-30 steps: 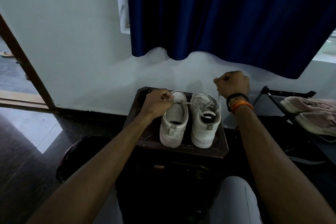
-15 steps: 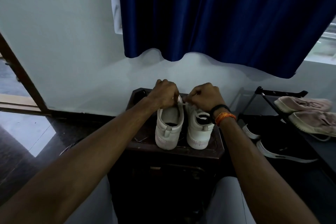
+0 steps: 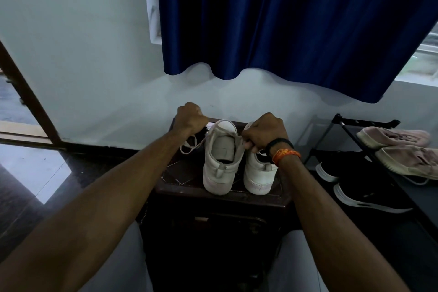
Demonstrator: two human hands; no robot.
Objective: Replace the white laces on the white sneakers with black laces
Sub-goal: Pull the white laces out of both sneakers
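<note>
A dark wooden stool (image 3: 187, 188) is seen bearing two white sneakers (image 3: 220, 163) side by side, heels toward the camera, with a loose white lace (image 3: 192, 146) draped at its left.

You have just one view, from the camera on your head. It looks forward and down, so your two arms reach away from the bottom edge toward the small dark worktop (image 3: 220, 197) in the middle. The worktop is close to you. The far wall (image 3: 78, 59) and blue curtain (image 3: 296, 21) fill the top. The wide lens bends the door frame (image 3: 30, 99) at the left edge.
</note>
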